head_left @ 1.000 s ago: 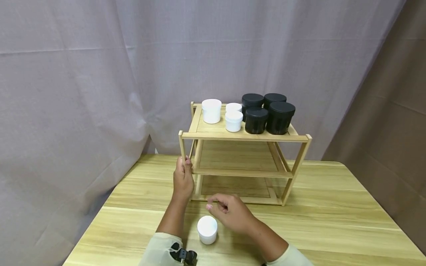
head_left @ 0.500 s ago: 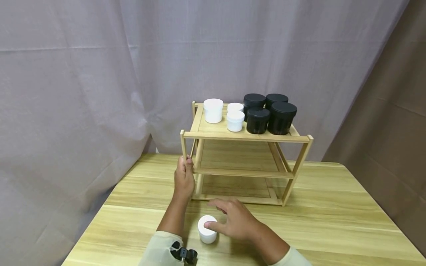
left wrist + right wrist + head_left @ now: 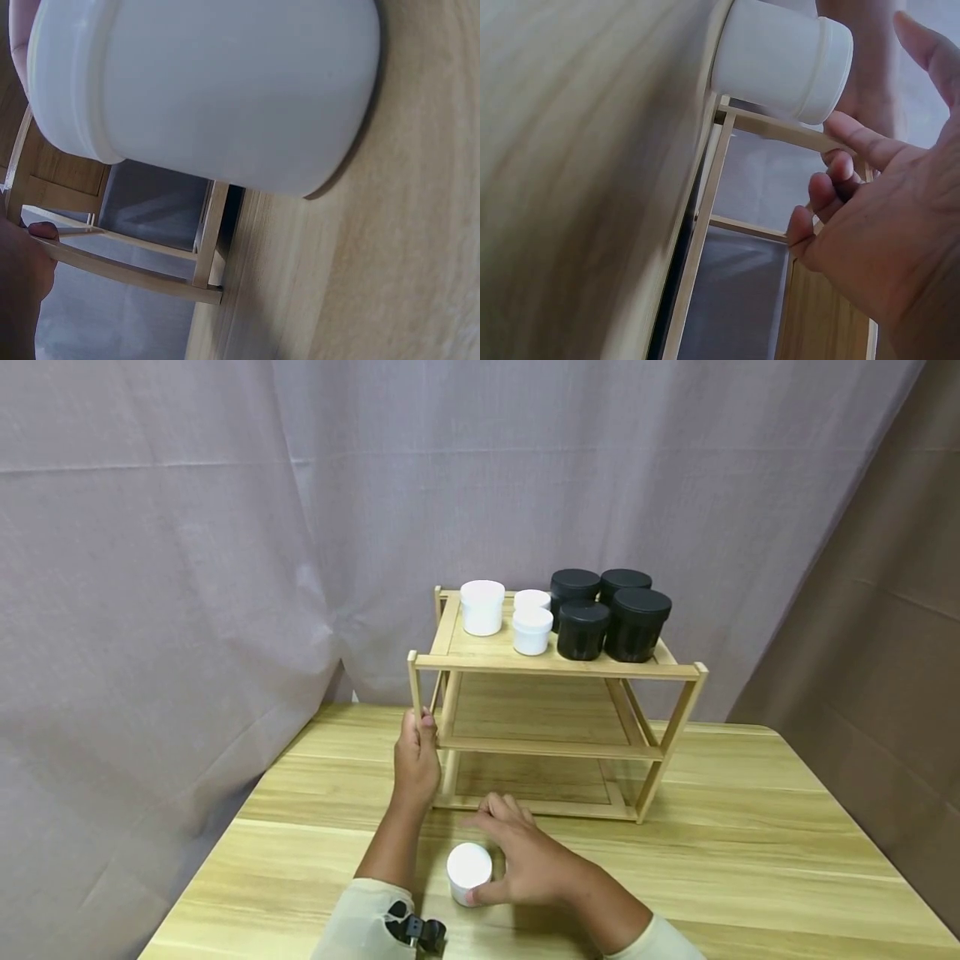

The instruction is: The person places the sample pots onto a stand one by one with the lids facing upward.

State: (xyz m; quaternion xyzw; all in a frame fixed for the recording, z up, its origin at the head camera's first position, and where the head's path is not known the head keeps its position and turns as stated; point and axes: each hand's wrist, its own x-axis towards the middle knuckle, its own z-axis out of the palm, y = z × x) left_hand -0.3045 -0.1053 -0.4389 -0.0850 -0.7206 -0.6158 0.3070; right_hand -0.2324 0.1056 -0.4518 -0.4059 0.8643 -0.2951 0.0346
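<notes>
Right hand [image 3: 536, 864] cupped beside small white jar [image 3: 469, 872] on wooden table [image 3: 750, 877], fingers loosely spread, thumb near the base; actual contact hard to confirm. Left hand [image 3: 417, 762] curled round front-left post of wooden shelf rack [image 3: 555, 664]. Jar's far side hidden behind the palm.

Four black jars [image 3: 611, 614] stood clustered on top shelf, right side; three white jars [image 3: 510, 610] sat left of them. Wooden table [image 3: 750, 860] lay below; grey curtain [image 3: 187, 527] hung behind.
</notes>
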